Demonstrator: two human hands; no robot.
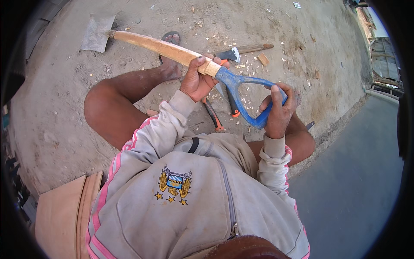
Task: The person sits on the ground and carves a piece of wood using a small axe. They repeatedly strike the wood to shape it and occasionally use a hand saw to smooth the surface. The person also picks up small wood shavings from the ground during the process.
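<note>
A shovel (159,48) with a pale, shaved wooden shaft lies slantwise across the space before me. Its grey metal blade (97,35) is at the far left, over the sandy ground. A blue D-shaped handle (233,82) caps the near right end of the shaft. My left hand (197,83) is closed round the wood just below that handle, palm partly turned up. Round the outer bar of the blue handle, my right hand (281,111) is wrapped, thumb uppermost. Some fingers of both hands are hidden behind the shovel.
An axe (254,48) lies on the ground beyond the handle, near a small wood block (263,59). Two tools with black and orange grips, one hammer-like (212,114), lie between my legs. Wood chips are scattered about. Wooden boards (60,216) stand at left; a grey slab (353,181) at right.
</note>
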